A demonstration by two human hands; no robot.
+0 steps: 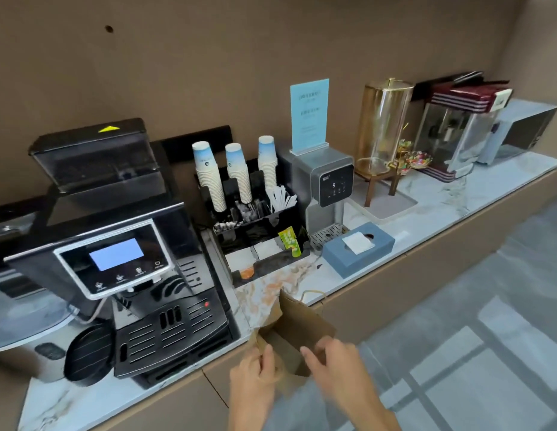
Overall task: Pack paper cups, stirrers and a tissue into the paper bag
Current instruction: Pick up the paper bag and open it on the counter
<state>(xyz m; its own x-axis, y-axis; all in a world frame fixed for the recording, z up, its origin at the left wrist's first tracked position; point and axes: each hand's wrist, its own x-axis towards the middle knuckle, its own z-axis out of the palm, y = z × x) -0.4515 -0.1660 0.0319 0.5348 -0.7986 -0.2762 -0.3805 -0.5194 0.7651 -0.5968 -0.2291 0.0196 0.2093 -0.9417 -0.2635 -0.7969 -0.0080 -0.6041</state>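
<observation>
matt brown kraft paper bag (297, 325), creased, glossy veined marble-look table (426, 225), glossy black plastic coffee machine (165, 306), white paper cups (208, 175), brushed grey metal-look water dispenser (320, 181), matt blue tissue box (358, 248), clear glossy jar (384, 126) with gold metal trim

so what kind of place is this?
Likely a self-serve drinks counter in an office or lounge: coffee machine, stacked paper cups in an organizer, water dispenser, popcorn machine.

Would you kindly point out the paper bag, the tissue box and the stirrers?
paper bag (305, 325): head view, its brown side panel.
tissue box (355, 259): head view, its blue front wall.
stirrers (282, 197): head view, the white bundle's middle.
</observation>
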